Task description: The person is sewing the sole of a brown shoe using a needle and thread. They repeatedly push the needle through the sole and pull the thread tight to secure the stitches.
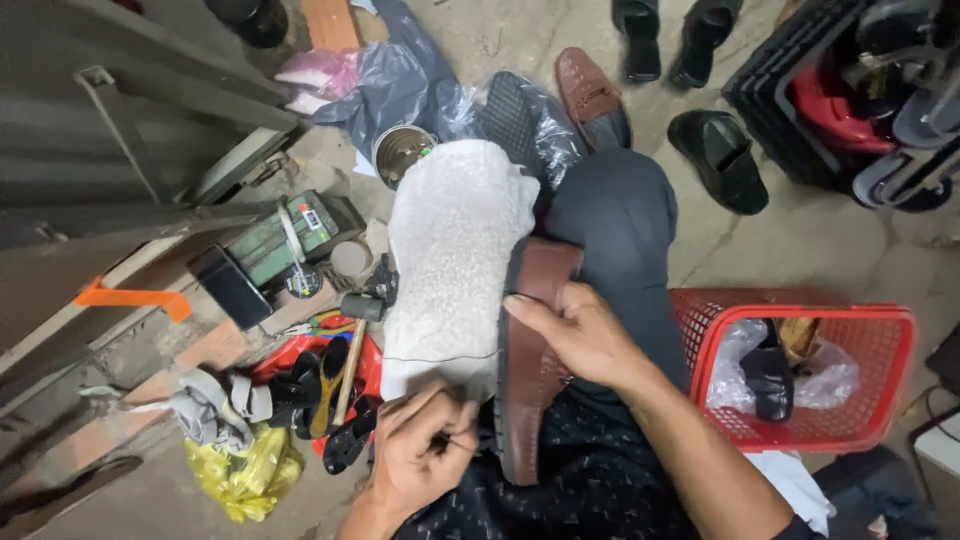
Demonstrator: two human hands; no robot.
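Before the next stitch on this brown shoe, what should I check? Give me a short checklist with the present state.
1. Right hand grips brown shoe firmly: ok.
2. Shoe rests on white cloth over the knee: ok.
3. Left hand pinches a needle: cannot tell, too small.
4. Thread lies free across the cloth, no tangle seen: ok.
5. Hammer within reach at the left: ok.

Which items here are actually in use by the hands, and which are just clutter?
In use:
- brown shoe, held on the lap by the right hand
- white cloth under the shoe
- thin thread, pinched by the left hand

Lying about:
- red basket
- black shoes on the floor
- tin can
- hammer
- yellow bag
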